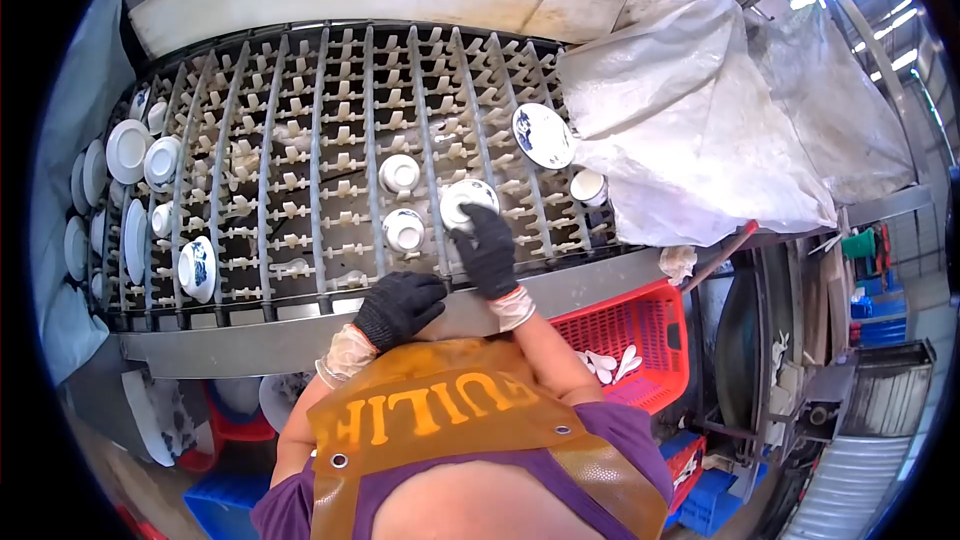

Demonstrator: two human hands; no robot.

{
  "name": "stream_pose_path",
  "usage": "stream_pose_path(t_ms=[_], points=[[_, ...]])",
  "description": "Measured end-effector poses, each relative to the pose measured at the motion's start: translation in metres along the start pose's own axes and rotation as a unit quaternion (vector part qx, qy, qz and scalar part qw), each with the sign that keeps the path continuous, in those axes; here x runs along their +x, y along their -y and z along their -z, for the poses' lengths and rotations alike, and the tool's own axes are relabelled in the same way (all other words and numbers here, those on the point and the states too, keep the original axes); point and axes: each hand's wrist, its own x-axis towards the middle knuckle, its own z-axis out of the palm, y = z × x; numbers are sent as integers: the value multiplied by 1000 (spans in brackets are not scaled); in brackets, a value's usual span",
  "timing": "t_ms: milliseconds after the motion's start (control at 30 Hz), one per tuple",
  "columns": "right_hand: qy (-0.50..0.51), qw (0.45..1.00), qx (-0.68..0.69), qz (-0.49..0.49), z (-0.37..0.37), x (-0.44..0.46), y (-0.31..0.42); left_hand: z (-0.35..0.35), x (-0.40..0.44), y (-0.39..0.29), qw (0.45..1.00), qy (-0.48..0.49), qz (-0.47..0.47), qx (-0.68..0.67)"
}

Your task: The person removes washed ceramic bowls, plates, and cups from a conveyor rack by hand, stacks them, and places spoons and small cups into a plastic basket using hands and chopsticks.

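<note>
My right hand (487, 252), in a black glove, has its fingers closed on a white bowl (466, 196) with a blue pattern. That bowl rests on the pegged conveyor rack (345, 155). To its left, two more white bowls sit upside down, one bowl (400, 173) farther back and another bowl (404, 230) nearer me. Also gloved in black, my left hand (400, 307) lies at the metal front edge (570, 285) with its fingers curled together. I see nothing in it, though its underside is hidden.
White plates (127, 151) and bowls stand among the pegs at the far left. At the right are a blue-patterned plate (543, 136), a cup (589, 187) and a hanging plastic sheet (690, 110). A red basket (655, 325) with white spoons (628, 362) sits below the edge.
</note>
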Motion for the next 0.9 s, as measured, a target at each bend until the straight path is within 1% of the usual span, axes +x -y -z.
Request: stream_pose_path(t_ms=[33,100,167,233,300,333,367,433,467,500,567,633,667,700,767,833,867,900], points=[[-54,997,51,-34,5,11,-11,0,3,-1,1000,-2,1,3],[-147,988,-27,-44,15,43,-61,-4,3,-3,1000,-4,5,19],[-110,961,-141,-211,27,77,-120,-7,3,-3,1000,10,9,18],[-140,927,-201,-285,17,104,-186,-12,8,0,1000,13,8,21],[-36,877,-179,-444,38,132,-184,-16,8,1,1000,21,22,6],[-36,869,-185,-457,39,137,-193,-17,9,1,1000,16,22,10],[-3,848,-184,-497,37,146,-213,-18,10,1,999,22,24,6],[-56,902,-79,-420,29,148,-240,-19,11,-1,999,23,29,7],[-168,931,-69,-317,30,149,-218,-18,13,-3,999,20,32,11],[-209,940,-95,-255,31,152,-201,-20,14,-4,999,18,38,12],[-228,965,-79,-100,42,159,-161,-23,17,-5,999,16,43,4],[-149,985,-84,-39,43,167,-144,-25,21,-5,999,28,29,22],[-91,987,-111,-75,43,168,-132,-29,22,-4,998,34,31,31],[-86,984,-142,-66,34,164,-139,-31,23,-4,998,39,29,29],[-135,988,-65,-25,34,153,-147,-33,24,-4,999,6,23,24],[-150,985,-84,-20,47,132,-156,-33,27,-5,999,10,36,24],[-147,979,-141,-17,55,120,-161,-34,28,-7,998,15,47,24],[-70,980,-171,-72,71,113,-156,-35,29,-8,998,14,51,19]])
